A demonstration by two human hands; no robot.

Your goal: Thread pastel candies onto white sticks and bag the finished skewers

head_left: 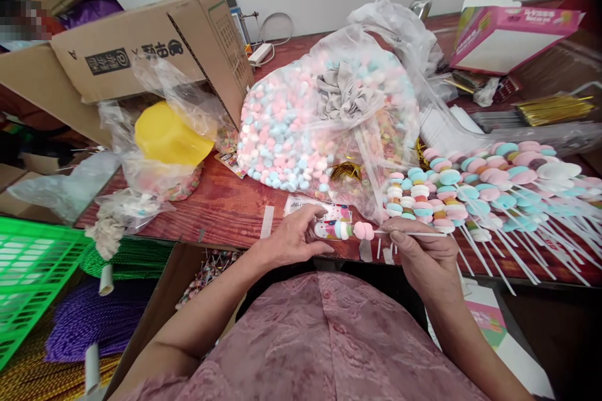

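My right hand pinches the white stick of a candy skewer, held level and pointing left above the table's front edge. Pink, white, blue and green soft sweets are threaded on it. Around the skewer's far tip, my left hand curves with thumb and fingers apart; its lower fingers are partly hidden. Just beyond that hand lies a printed plastic wrapper, and whether the skewer's tip is inside it I cannot tell. To the right, many finished-looking candy skewers lie piled, sticks toward me.
Behind my hands sits a large clear bag of pastel sweets. Cardboard box, yellow bowl-like piece and green basket stand left. A pink-and-white carton and gold twist ties are back right.
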